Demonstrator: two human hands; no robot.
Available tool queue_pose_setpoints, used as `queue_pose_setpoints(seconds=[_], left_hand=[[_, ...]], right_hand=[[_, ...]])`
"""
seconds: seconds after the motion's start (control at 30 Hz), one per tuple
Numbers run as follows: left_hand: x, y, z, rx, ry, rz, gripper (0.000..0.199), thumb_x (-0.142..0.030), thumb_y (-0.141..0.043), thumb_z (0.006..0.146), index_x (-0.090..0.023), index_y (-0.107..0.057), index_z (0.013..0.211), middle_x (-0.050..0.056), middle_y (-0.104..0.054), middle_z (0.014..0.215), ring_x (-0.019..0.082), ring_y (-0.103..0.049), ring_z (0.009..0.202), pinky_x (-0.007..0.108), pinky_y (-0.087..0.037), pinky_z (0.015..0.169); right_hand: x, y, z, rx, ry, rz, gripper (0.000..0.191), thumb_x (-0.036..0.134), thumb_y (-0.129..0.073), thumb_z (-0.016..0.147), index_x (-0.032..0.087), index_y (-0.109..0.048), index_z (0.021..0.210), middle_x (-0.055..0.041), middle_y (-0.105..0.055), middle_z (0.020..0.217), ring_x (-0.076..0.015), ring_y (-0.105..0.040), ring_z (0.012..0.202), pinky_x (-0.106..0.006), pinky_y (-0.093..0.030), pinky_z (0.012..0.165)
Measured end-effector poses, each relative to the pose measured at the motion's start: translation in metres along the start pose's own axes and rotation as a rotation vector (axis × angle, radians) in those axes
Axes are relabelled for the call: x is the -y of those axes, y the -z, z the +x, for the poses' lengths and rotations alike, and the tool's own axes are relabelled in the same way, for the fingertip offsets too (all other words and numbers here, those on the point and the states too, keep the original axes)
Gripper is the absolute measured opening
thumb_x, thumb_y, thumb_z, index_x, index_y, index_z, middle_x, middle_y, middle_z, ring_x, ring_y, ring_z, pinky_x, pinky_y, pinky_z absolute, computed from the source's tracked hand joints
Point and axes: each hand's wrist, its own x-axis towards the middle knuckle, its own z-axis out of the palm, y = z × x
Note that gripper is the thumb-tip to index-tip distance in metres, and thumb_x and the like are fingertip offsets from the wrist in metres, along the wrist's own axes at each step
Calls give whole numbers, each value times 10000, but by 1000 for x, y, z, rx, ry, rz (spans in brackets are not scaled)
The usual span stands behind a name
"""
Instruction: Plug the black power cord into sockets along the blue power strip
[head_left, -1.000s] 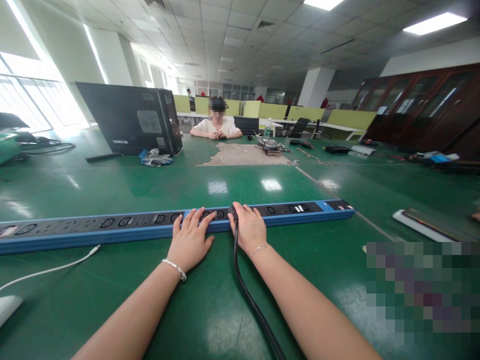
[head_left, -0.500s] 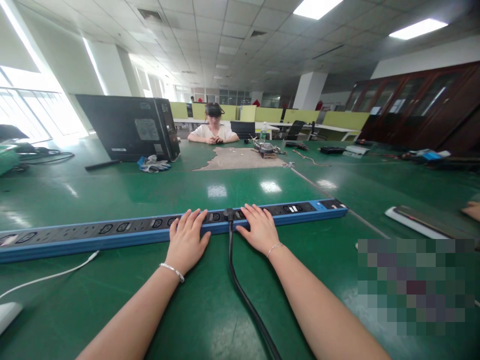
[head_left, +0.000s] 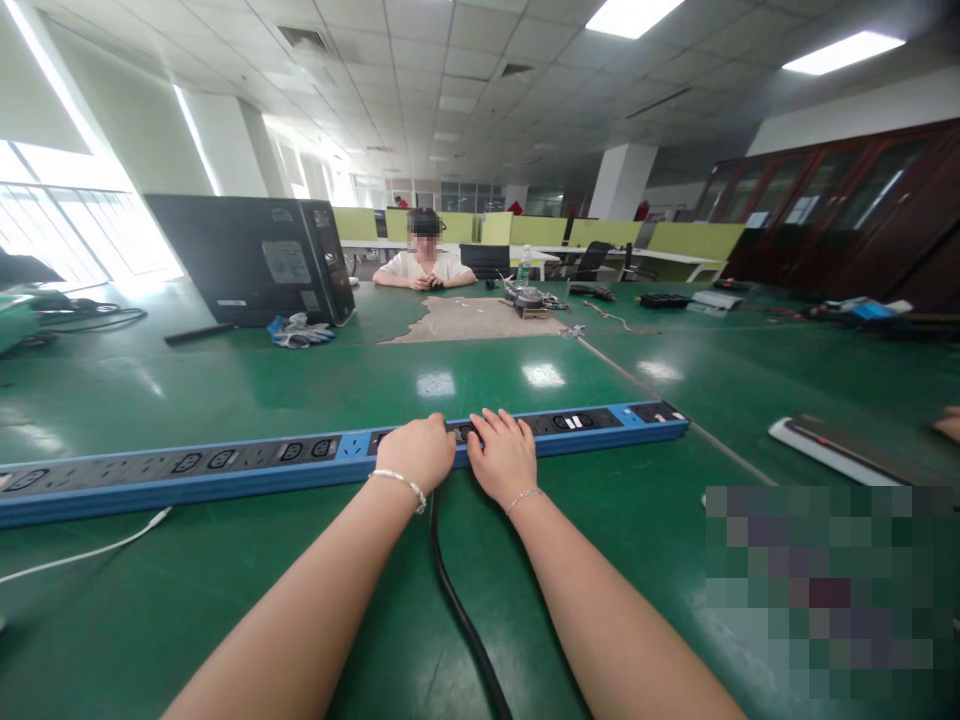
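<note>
A long blue power strip (head_left: 292,482) with black sockets lies across the green table. My left hand (head_left: 417,452) is closed over the plug end of the black cable (head_left: 459,610), at the middle of the strip; the plug itself is hidden under my fingers. From beneath that hand the cable runs down towards the bottom edge. Just to the right, my right hand (head_left: 501,455) rests on the strip with its fingers spread, pressing on its top and near side.
A black computer case (head_left: 247,260) stands at the back left, with gloves (head_left: 300,330) beside it. Across the table sits a person (head_left: 424,265). A device with a white edge (head_left: 832,452) lies at the right, near another person's hand (head_left: 948,422). A white cable (head_left: 90,553) is at the left.
My left hand has moved right from the strip onto the plug and closed round it. My right hand stays spread on the strip. The strip appears shifted slightly left in view.
</note>
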Motion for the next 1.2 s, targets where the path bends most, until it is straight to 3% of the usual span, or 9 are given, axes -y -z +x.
queue_pose_setpoints(seconds=[0.1, 0.23, 0.53, 0.77, 1.2], left_hand=[[-10, 6, 10, 7, 10, 77, 323, -222, -346, 829, -128, -648, 896, 167, -692, 848, 240, -667, 831, 337, -497, 706], [-14, 8, 19, -12, 31, 99, 274, -198, -405, 776, -138, -668, 826, 172, -694, 837, 245, -668, 843, 323, -496, 693], [-16, -4, 7, -106, 61, 141, 342, -192, -313, 842, -108, -636, 914, 166, -684, 800, 249, -671, 797, 335, -496, 672], [-16, 1, 15, -68, 51, 137, 274, -203, -399, 793, -139, -664, 818, 165, -691, 817, 249, -670, 816, 331, -499, 676], [-19, -2, 10, -77, 55, 149, 308, -159, -344, 815, -120, -647, 856, 164, -690, 818, 248, -671, 824, 331, -507, 677]], right_hand=[[0, -1, 0, 2, -27, -5, 363, 331, -397, 899, 257, -600, 1191, -40, -552, 1301, -230, -403, 1258, -438, -225, 1046], [-1, -2, 0, 3, -30, 14, 359, 322, -401, 895, 257, -606, 1182, -43, -565, 1283, -227, -407, 1254, -439, -223, 1046], [-2, -4, 1, -40, -27, 65, 351, 316, -407, 878, 251, -634, 1137, -23, -598, 1242, -233, -438, 1221, -420, -238, 1033], [-2, -4, 1, -29, -40, 75, 357, 314, -402, 877, 247, -637, 1137, -24, -596, 1244, -227, -436, 1221, -405, -238, 1028], [-2, -7, 2, -64, -56, 87, 334, 288, -433, 856, 245, -657, 1101, -18, -615, 1218, -216, -465, 1193, -382, -252, 1002]])
